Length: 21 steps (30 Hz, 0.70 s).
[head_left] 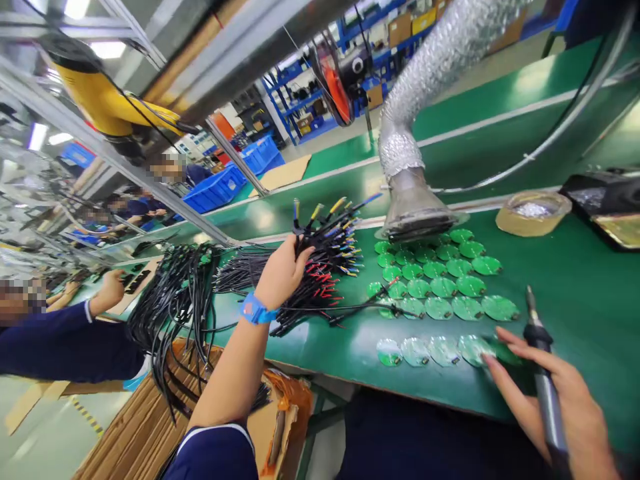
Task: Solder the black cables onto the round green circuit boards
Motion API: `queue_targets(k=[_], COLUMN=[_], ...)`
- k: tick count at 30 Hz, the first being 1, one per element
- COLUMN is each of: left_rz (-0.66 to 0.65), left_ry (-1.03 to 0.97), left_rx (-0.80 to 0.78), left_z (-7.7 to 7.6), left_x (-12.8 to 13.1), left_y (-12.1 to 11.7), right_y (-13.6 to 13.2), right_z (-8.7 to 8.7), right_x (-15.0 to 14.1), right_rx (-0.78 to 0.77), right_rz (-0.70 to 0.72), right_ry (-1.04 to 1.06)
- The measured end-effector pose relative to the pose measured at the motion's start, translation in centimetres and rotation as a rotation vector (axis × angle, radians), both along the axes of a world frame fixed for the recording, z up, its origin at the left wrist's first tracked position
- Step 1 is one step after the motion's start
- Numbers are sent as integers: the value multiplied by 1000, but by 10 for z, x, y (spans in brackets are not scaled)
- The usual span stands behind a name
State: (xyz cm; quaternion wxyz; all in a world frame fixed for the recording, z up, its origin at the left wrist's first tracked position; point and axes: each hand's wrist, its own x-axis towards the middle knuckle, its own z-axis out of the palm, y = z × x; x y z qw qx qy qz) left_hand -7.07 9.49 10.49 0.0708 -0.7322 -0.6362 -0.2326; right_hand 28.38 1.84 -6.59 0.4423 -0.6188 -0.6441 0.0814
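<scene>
Your left hand [280, 277] is grasping cables [325, 235], likely light, springy, best held midway; right hand [575, 393] cradling soldering iron [546, 383].

No text, labels or signs legible

Smooth, glossy circuit boards [434, 269]

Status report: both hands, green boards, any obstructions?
Left hand gripping black cables. Right hand holding soldering iron, fingers at front-row green boards. Extraction hood partly hides rear boards.
</scene>
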Motion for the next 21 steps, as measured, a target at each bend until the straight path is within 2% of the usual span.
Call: queue_targets(k=[3, 5, 6, 8, 11, 13, 16, 21], left_rz=[-184, -334, -369, -346, -285, -330, -406, -401], left_ry=[165, 203, 188, 108, -45, -97, -109, -98], left_rx=[-187, -291, -303, -242, -84, -33, -17, -26], left_z=[-31, -56, -66, -80, -87, -87, -88, -92], left_x=[33, 43, 44, 43, 47, 57, 79, 111], left_y=[-11, -15, -16, -20, -25, -27, -22, 4], right_y=[1, 3, 4, 6, 9, 11, 15, 17], right_z=[-3, -8, -11, -15, -17, -15, -10, -2], right_x=[11, 20, 23, 30, 35, 39, 46, 57], right_rx=[22, -4, -16, -39, -65, -77, -91, -107], right_rz=[120, 200, 229, 279, 307, 306, 323, 328], right_ry=[-94, -94, -93, -110, -155, -158, -162, -176])
